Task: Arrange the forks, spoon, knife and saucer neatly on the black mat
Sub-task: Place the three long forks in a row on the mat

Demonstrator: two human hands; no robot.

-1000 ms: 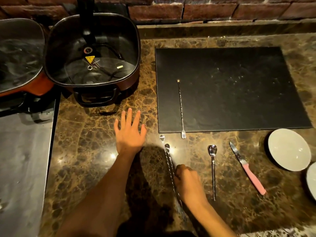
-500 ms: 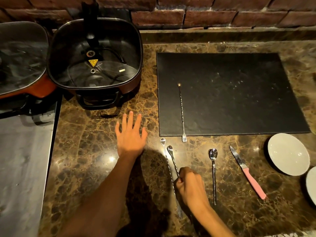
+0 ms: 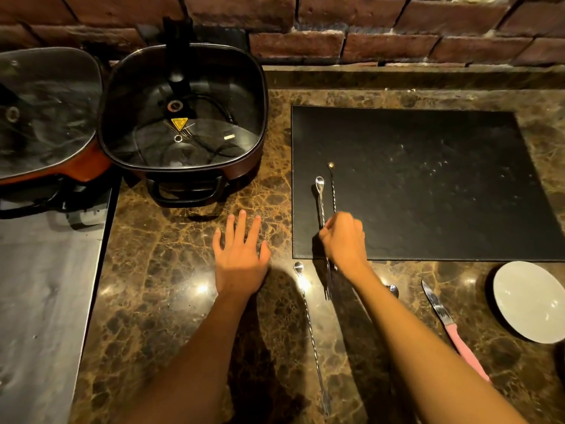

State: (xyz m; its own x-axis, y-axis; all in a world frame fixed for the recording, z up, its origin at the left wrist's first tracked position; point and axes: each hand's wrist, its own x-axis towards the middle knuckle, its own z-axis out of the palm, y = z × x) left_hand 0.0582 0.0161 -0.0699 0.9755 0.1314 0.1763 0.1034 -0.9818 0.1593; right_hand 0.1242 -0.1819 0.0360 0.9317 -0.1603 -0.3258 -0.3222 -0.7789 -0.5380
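1. The right hand (image 3: pixel 344 240) is closed around the twisted shaft of a long fork (image 3: pixel 321 209), pinching it over the front-left part of the black mat (image 3: pixel 428 179). The fork's small rounded end lies toward the mat's middle-left, and its tines stick out past the mat's front edge over the counter (image 3: pixel 189 301).
2. A second long fork (image 3: pixel 332 191) lies just beside the held one, nearly parallel, its ball end a little farther back on the mat. Its lower part is hidden behind the hand.
3. The left hand (image 3: pixel 240 255) rests flat on the counter with fingers spread, holding nothing, just left of the mat's front-left corner.
4. A third long fork (image 3: pixel 310 332) lies on the counter in front of that corner, between the two forearms, tines toward the front edge.
5. The spoon (image 3: pixel 394 290) shows only its bowl beside the right forearm, near the mat's front edge.
6. The knife (image 3: pixel 449 322), pink-handled, lies slanted on the counter to the right of the spoon, blade pointing toward the mat.
7. The saucer (image 3: pixel 529 301) sits at the counter's right edge, near the mat's front-right corner and apart from it.
8. The middle and right of the mat are bare.
9. An electric pot (image 3: pixel 183 117) stands at the back-left of the counter, close to the mat's left edge.
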